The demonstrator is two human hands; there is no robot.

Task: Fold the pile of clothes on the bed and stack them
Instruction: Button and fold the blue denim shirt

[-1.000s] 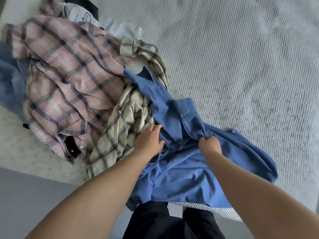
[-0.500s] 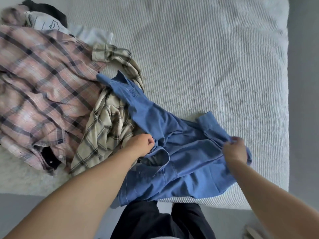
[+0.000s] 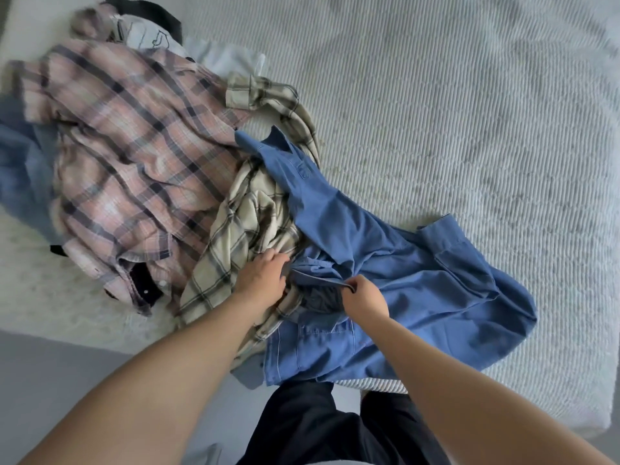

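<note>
A blue shirt (image 3: 419,280) lies crumpled at the bed's near edge, one sleeve reaching up-left over the clothes pile. My right hand (image 3: 364,297) pinches its collar edge. My left hand (image 3: 261,276) holds the other end of the same collar, where it meets a cream plaid shirt (image 3: 241,226); the collar runs taut between the two hands. A pink plaid shirt (image 3: 134,156) lies spread on top of the pile to the left.
A white printed garment (image 3: 144,36), a dark garment (image 3: 157,13) and a pale blue one (image 3: 20,169) sit in the pile. The ribbed white bed cover (image 3: 453,112) stretches to the right. Grey floor (image 3: 50,380) and my dark trousers (image 3: 318,427) are below.
My right hand let go of the shirt's right side and moved left to the collar, close to my left hand. The blue shirt now lies spread further right.
</note>
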